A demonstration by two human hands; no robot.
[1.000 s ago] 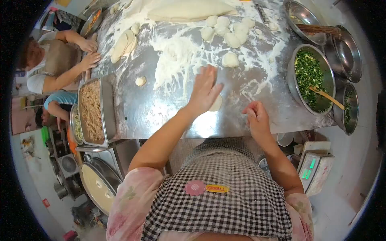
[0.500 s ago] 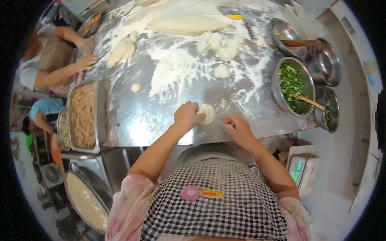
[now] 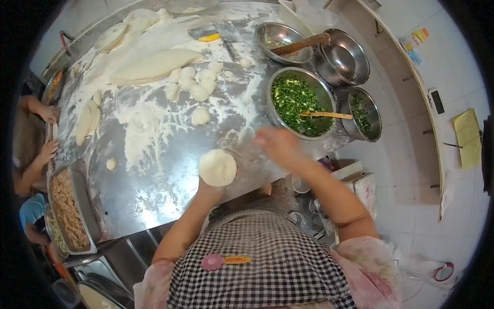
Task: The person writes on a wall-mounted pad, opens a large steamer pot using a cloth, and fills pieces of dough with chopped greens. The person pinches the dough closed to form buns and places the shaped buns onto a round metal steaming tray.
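Observation:
A round, flattened piece of dough point(image 3: 217, 167) lies on my left hand point(image 3: 210, 191), which supports it from below near the table's front edge. The dough hides most of those fingers. To the right, my right hand point(image 3: 280, 148) is smeared by motion, and its fingers cannot be made out. It is just short of a steel bowl point(image 3: 273, 114) of chopped green filling point(image 3: 296, 103). A wooden spatula point(image 3: 327, 114) rests in that filling, its handle over the rim. Several small dough pieces point(image 3: 200, 116) lie farther back on the floured table.
A long dough slab point(image 3: 154, 67) and a scraper with a yellow handle point(image 3: 209, 37) lie at the back. Other steel bowls point(image 3: 342, 56) stand at the right, one bearing a wooden stick point(image 3: 301, 44). At the left, a co-worker's hands point(image 3: 50, 148) are beside a meat-filling tray point(image 3: 85, 206).
The view has swung right. My left hand has turned under the dough, which now shows its round face. My right hand has moved away from it toward the bowl of greens.

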